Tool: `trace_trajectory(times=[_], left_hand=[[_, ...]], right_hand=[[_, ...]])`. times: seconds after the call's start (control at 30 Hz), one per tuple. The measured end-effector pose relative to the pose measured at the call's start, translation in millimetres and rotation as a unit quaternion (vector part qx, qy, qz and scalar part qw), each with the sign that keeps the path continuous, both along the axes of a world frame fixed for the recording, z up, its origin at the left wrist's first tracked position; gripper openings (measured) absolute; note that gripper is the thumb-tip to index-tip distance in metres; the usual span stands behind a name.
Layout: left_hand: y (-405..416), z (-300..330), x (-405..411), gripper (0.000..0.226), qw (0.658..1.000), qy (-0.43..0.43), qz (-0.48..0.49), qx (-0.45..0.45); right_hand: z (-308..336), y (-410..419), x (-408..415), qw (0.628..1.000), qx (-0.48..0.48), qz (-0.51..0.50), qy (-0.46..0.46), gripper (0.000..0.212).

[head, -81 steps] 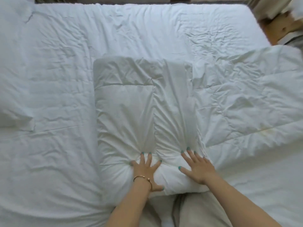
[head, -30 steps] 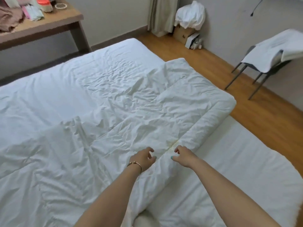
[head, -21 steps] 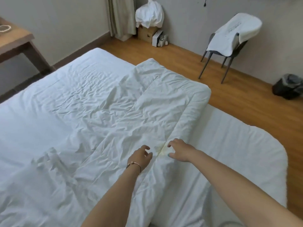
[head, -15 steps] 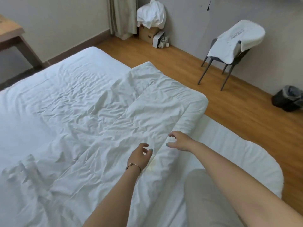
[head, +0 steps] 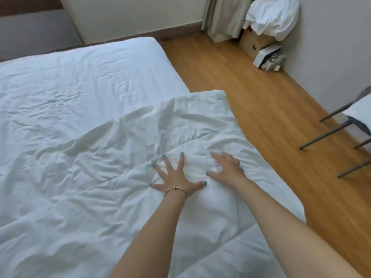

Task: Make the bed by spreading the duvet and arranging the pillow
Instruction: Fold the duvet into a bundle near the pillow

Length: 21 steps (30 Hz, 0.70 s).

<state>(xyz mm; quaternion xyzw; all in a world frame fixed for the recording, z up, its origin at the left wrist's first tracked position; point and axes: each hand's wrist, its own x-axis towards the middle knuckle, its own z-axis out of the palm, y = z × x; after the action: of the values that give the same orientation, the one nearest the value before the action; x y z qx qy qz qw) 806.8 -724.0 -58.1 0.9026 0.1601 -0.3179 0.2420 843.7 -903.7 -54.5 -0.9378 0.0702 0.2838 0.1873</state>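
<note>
Left hand: the left hand (head: 175, 178) lies palm down on the duvet (head: 124, 177), fingers straight and fanned wide apart, teal nails showing; it holds nothing, only presses flat on the cloth.
Bracelet: a thin gold bracelet (head: 176, 190) circles the left wrist.
Right hand: the right hand (head: 227, 169) rests just beside the left, also on the duvet; its fingers are spread and a little bent, tips on the fabric. The hand is blurred, so I cannot tell whether any cloth is caught under the tips.
Duvet: white, quilted, heavily creased; it covers the near part of the bed (head: 84, 63), with a far corner reaching the bed's right edge by the wooden floor (head: 251, 101). Wrinkles fan away from both hands.
Bed beyond: white sheet, lightly rumpled, lying bare past the duvet's far edge.
Room: a curtain (head: 224, 15), a cardboard box (head: 253, 43) topped with white bundled cloth (head: 273, 16), and chair legs (head: 329, 135) at the right.
</note>
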Motion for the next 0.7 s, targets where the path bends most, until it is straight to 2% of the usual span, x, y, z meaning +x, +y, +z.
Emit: trace_trajectory(times=[0.07, 0.17, 0.3, 0.43, 0.47, 0.53, 0.57, 0.6, 0.67, 0.7], left_hand=[[-6.1, -24.3, 5.1, 0.128, 0.999, 0.027, -0.003, 0.034], [-11.4, -49.4, 12.6, 0.134, 0.997, 0.016, -0.001, 0.072], [-23.4, -61.3, 35.8, 0.141, 0.994, 0.014, -0.004, 0.109], [-43.1, -57.4, 45.3, 0.146, 0.986, 0.012, -0.006, 0.164], [-51.9, -52.0, 51.9, 0.142, 0.986, -0.020, -0.043, 0.159], [-67.4, -46.9, 70.0, 0.115, 0.975, -0.130, -0.161, 0.077], [-72.8, -48.9, 78.8, 0.096, 0.966, -0.171, -0.194, 0.031], [-76.2, -55.5, 86.2, 0.081, 0.959, -0.192, -0.207, 0.024], [-80.2, -76.4, 90.0, 0.071, 0.944, -0.232, -0.210, 0.108], [-82.6, -89.5, 86.7, 0.069, 0.936, -0.248, -0.206, 0.142]], right_hand=[[-18.5, -16.0, 21.4, 1.000, 0.005, 0.013, -0.015, 0.087], [-47.0, -39.9, 48.2, 0.998, -0.011, 0.049, -0.044, 0.103], [-66.6, -63.0, 81.7, 0.998, 0.044, -0.009, -0.045, 0.113], [-84.0, -59.6, 79.9, 0.998, 0.029, -0.009, -0.063, 0.117], [-88.6, -57.7, 76.9, 0.997, 0.022, -0.008, -0.077, 0.117], [-99.2, -59.1, 74.8, 0.995, 0.043, -0.013, -0.090, 0.115], [-102.9, -64.1, 76.3, 0.992, 0.088, -0.026, -0.085, 0.111], [-106.9, -71.5, 79.2, 0.981, 0.168, -0.055, -0.081, 0.107], [-117.1, -93.0, 85.6, 0.928, 0.335, -0.143, -0.077, 0.101], [-122.5, -105.0, 89.7, 0.910, 0.369, -0.174, -0.070, 0.102]])
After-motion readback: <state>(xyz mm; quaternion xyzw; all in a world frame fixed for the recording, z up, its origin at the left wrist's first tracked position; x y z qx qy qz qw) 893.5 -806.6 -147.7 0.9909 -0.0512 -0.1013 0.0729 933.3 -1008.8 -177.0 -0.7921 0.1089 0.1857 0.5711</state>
